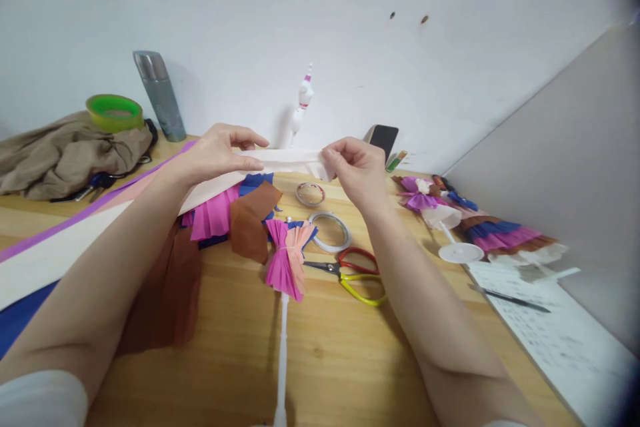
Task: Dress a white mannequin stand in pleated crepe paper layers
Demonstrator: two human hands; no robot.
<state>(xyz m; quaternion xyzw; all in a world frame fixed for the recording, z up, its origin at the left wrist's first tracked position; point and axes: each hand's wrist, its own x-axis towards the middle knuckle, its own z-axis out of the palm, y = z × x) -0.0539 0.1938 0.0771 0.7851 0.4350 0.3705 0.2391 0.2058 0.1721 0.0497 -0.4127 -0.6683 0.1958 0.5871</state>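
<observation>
A pale strip of crepe paper (290, 160) is stretched level between my two hands, above the table. My left hand (220, 152) holds its left end, thumb below and fingers above. At the other end, my right hand (361, 163) pinches the strip between thumb and fingertips. Beneath them, a pink and peach crepe paper bow (287, 257) is tied on top of a white stick (283, 353). Scissors (345, 269) with red and yellow handles lie beside the bow. Pleated pink paper (215, 212) and brown paper (255, 220) lie below my left hand.
Two tape rolls (331, 232) lie behind the scissors. Long paper sheets (75, 250) cover the left side. A flask (163, 97), a cloth (65, 150) with a green tape roll (115, 112), a white figurine (301, 103) and a phone (384, 140) line the wall. Finished-looking paper dresses (505, 233) lie right.
</observation>
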